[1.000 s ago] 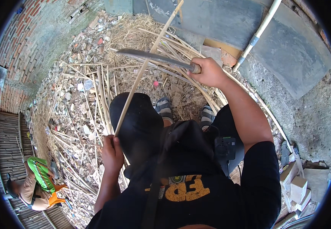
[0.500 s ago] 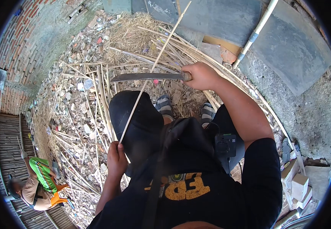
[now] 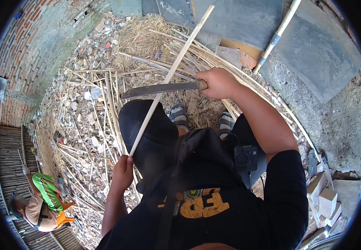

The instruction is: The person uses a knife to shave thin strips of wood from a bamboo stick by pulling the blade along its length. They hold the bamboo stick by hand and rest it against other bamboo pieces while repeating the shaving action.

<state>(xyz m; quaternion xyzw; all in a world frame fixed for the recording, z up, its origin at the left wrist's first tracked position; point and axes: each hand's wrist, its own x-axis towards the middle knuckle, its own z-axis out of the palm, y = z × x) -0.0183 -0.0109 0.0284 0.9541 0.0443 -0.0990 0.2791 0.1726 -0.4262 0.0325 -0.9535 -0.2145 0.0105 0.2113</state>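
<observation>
My left hand (image 3: 123, 171) is closed round the lower end of a long pale bamboo strip (image 3: 173, 69), which slants up and away to the right over my left knee. In my right hand (image 3: 218, 82) is the wooden handle of a machete (image 3: 161, 89). Its dark, broad blade points left and crosses the strip just beyond my knee. Blade and strip appear to touch where they cross. Beneath them lie more bamboo strips (image 3: 110, 100) on the ground.
Stone rubble (image 3: 80, 110) and straw (image 3: 143, 39) cover the ground. Dark panels (image 3: 238, 25) and a pale pole (image 3: 278, 35) lean at the far right. White blocks (image 3: 327, 203) stand at right. A person (image 3: 39, 204) sits on an orange stool at left, near a brick wall (image 3: 18, 54).
The bamboo strip has turned, so a wider face shows now. The machete blade has tilted slightly, its tip lower. Both hands keep their holds with little shift.
</observation>
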